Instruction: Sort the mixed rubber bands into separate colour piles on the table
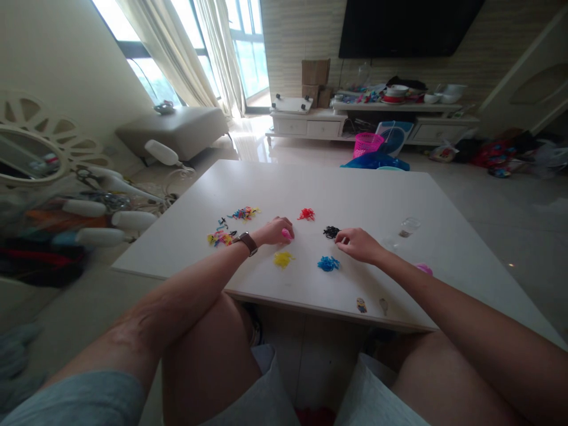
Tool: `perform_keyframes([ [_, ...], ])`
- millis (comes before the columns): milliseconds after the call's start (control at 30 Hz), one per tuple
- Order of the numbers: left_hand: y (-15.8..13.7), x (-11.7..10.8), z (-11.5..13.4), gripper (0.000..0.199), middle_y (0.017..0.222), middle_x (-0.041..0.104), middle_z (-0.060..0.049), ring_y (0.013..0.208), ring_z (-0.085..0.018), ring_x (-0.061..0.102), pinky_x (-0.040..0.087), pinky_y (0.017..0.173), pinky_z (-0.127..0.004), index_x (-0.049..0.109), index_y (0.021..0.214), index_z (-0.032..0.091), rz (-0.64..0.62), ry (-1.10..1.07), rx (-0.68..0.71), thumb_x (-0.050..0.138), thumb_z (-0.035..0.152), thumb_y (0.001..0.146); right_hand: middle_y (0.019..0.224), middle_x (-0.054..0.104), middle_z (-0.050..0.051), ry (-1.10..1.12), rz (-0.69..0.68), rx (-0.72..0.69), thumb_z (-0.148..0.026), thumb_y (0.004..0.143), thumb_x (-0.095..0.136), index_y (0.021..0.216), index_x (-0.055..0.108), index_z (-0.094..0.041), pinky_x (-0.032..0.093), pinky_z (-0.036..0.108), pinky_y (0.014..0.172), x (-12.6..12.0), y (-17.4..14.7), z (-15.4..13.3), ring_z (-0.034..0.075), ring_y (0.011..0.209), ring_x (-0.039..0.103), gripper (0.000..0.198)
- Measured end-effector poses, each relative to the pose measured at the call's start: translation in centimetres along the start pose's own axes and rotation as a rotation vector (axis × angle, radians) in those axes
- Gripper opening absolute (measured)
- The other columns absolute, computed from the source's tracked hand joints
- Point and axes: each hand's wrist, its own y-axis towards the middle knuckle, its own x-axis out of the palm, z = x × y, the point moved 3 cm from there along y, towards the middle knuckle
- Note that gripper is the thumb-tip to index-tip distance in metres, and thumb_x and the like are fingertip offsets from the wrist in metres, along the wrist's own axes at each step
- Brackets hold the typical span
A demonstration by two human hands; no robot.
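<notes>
My left hand (278,229), with a dark-strapped watch (248,242) on the wrist, is curled low over the white table. Small pink pieces (286,234) show at its fingers; I cannot tell whether they are held or lie beneath. My right hand (358,245) has its fingertips pinched together beside a pile of small black pieces (331,232); anything between them is too small to make out. Around the hands lie separate piles of little strips: red (306,214), yellow (283,259) and blue (328,264). Mixed-colour heaps (244,213) sit to the left.
On the white table (355,192), a clear container (410,225) stands at right. A pink item (424,269) is partly behind my right forearm. A small yellow-and-blue figure (361,305) lies by the front edge. White lamp heads (133,221) crowd the left side.
</notes>
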Motion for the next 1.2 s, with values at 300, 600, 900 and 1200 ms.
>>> perform_keyframes([
  [300, -0.2, -2.6, -1.7, 0.032, 0.121, 0.066, -0.01, 0.111, -0.024, 0.063, 0.045, 0.102, -0.032, 0.078, 0.104, 0.02, 0.097, -0.12, 0.023, 0.075, 0.029, 0.073, 0.086, 0.076, 0.001, -0.002, 0.006, -0.001, -0.019, 0.08, 0.06, 0.082, 0.075, -0.021, 0.049, 0.023, 0.071, -0.1, 0.0, 0.1, 0.015, 0.075, 0.068, 0.015],
  [600, -6.8, -8.8, -6.8, 0.037, 0.079, 0.072, -0.007, 0.071, -0.016, 0.061, 0.046, 0.063, -0.025, 0.077, 0.094, 0.015, 0.495, -0.349, -0.464, 0.075, 0.043, 0.07, 0.085, 0.075, 0.001, 0.01, 0.018, -0.002, -0.02, 0.08, 0.06, 0.082, 0.075, -0.021, 0.049, 0.023, 0.071, -0.3, -0.2, 0.4, 0.015, 0.073, 0.066, 0.015],
  [900, -11.4, -7.8, -11.6, 0.034, 0.065, 0.068, -0.003, 0.06, -0.015, 0.058, 0.042, 0.053, -0.023, 0.08, 0.085, 0.014, 0.251, -0.228, -0.717, 0.081, 0.033, 0.056, 0.084, 0.075, 0.002, -0.015, 0.002, -0.014, -0.022, 0.081, 0.06, 0.082, 0.075, -0.021, 0.048, 0.025, 0.071, -0.3, 0.1, 0.1, 0.016, 0.074, 0.066, 0.015],
  [1200, -11.6, -6.3, -12.5, 0.022, 0.064, 0.07, -0.003, 0.059, -0.016, 0.061, 0.045, 0.053, -0.023, 0.08, 0.079, 0.015, 0.156, -0.177, -0.704, 0.079, 0.027, 0.059, 0.085, 0.075, 0.002, -0.048, -0.024, -0.021, -0.023, 0.08, 0.058, 0.081, 0.073, -0.022, 0.046, 0.026, 0.071, 0.1, 0.1, 0.4, 0.016, 0.074, 0.066, 0.015],
])
